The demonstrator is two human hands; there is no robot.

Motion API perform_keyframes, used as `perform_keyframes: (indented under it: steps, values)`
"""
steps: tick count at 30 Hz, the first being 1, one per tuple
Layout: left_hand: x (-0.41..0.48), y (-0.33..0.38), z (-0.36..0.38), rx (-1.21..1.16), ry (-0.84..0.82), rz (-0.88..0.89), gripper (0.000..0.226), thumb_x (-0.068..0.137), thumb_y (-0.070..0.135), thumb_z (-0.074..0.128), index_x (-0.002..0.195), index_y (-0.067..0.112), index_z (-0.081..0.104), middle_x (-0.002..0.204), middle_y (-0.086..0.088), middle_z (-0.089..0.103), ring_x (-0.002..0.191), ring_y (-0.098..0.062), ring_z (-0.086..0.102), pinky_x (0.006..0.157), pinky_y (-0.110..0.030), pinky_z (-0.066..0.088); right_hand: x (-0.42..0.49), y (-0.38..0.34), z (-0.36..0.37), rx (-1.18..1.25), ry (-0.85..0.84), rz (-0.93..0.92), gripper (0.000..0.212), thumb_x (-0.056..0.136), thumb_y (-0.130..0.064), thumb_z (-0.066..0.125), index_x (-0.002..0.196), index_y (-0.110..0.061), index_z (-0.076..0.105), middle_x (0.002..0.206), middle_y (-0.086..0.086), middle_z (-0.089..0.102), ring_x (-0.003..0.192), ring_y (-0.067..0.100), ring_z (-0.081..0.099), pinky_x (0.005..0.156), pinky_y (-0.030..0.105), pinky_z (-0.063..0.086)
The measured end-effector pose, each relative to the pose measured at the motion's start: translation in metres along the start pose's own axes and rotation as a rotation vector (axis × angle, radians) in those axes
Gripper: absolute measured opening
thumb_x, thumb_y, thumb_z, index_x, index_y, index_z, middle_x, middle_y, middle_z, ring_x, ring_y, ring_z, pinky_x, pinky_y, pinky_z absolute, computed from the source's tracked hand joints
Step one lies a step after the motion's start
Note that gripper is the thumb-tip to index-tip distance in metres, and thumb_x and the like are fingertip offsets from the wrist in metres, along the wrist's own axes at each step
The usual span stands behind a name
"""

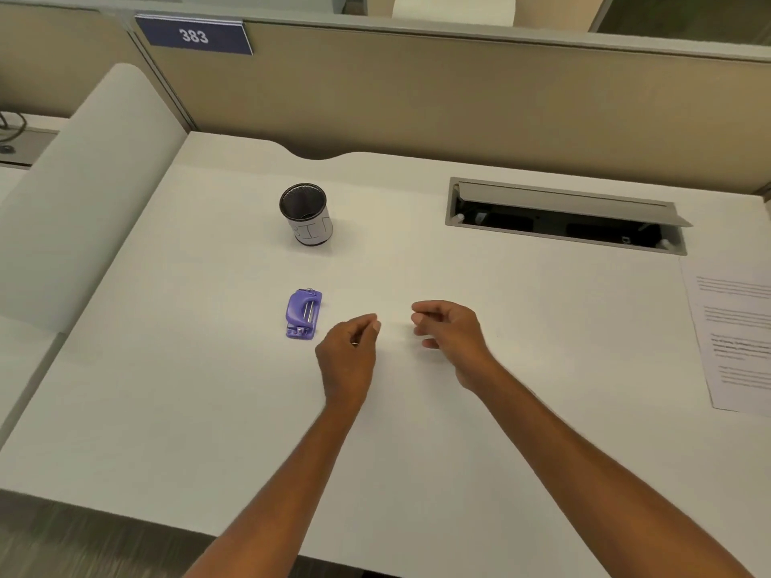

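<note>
Hovering over worktop (208,410): left hand (348,356), 3 o'clock of punch (303,312), fingers (371,323) curled under, hold unclear; right hand (452,340) loosely curled, empty.

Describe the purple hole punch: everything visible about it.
The hole punch is small, purple and plastic-looking, with two metal rods on top and a small metal clip at its far end. It lies flat on the white desk, lengthwise away from the person, nearer than the mesh cup. The left hand is just right of it, not touching.
</note>
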State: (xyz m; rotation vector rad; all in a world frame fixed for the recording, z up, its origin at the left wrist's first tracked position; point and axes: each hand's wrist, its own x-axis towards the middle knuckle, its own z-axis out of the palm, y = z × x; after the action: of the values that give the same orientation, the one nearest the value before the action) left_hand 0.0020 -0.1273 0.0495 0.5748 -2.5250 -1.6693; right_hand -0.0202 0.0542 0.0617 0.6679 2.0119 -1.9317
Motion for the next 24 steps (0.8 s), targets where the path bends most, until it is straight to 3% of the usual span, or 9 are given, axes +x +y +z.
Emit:
perform_keyframes:
  steps: [7,18,20,21,22,24]
  values:
    - [-0.050,0.008,0.056,0.040,-0.223,0.071,0.015,0.098,0.022,0.081,0.112,0.021,0.087,0.105,0.014,0.081,0.098,0.004,0.074,0.090,-0.018,0.058,-0.011,0.012,-0.091,0.041,0.147,0.015,0.016,0.098,-0.011,0.077,0.113,-0.014,0.081,0.098,0.001,0.080,0.084,0.016,0.075,0.082,0.036,0.062]
    - [-0.086,0.007,0.123,0.334,-0.490,0.202,0.022,0.103,0.025,0.073,0.121,0.019,0.084,0.110,0.001,0.080,0.102,-0.014,0.073,0.093,-0.025,0.054,-0.021,0.043,-0.157,0.107,0.267,0.079,0.017,0.097,-0.006,0.075,0.112,-0.012,0.080,0.102,0.008,0.081,0.083,0.017,0.074,0.083,0.037,0.062]
    - [-0.089,0.003,0.129,0.427,-0.528,0.256,0.016,0.104,0.026,0.069,0.097,0.021,0.083,0.091,0.001,0.073,0.088,-0.017,0.067,0.080,-0.028,0.048,-0.021,0.048,-0.164,0.114,0.275,0.085,0.016,0.098,-0.005,0.074,0.111,-0.011,0.080,0.101,0.008,0.080,0.080,0.017,0.073,0.080,0.035,0.062]
    - [-0.090,0.003,0.131,0.482,-0.534,0.286,0.025,0.104,0.025,0.066,0.080,0.019,0.072,0.079,0.001,0.063,0.079,-0.019,0.060,0.072,-0.032,0.044,-0.022,0.050,-0.167,0.117,0.277,0.087,0.016,0.098,-0.005,0.074,0.111,-0.010,0.080,0.100,0.008,0.080,0.079,0.016,0.073,0.079,0.035,0.061]
    - [-0.091,0.001,0.133,0.529,-0.538,0.321,0.032,0.103,0.025,0.064,0.073,0.015,0.060,0.073,-0.001,0.055,0.074,-0.021,0.055,0.068,-0.036,0.042,-0.022,0.052,-0.170,0.118,0.278,0.088,0.016,0.098,-0.005,0.073,0.112,-0.009,0.080,0.099,0.008,0.080,0.079,0.016,0.072,0.079,0.035,0.061]
    - [-0.091,0.001,0.134,0.565,-0.535,0.346,0.034,0.104,0.027,0.062,0.075,0.010,0.057,0.074,-0.003,0.054,0.075,-0.023,0.054,0.067,-0.040,0.046,-0.023,0.054,-0.175,0.117,0.277,0.086,0.016,0.099,-0.005,0.073,0.113,-0.008,0.079,0.098,0.008,0.079,0.079,0.017,0.072,0.078,0.035,0.061]
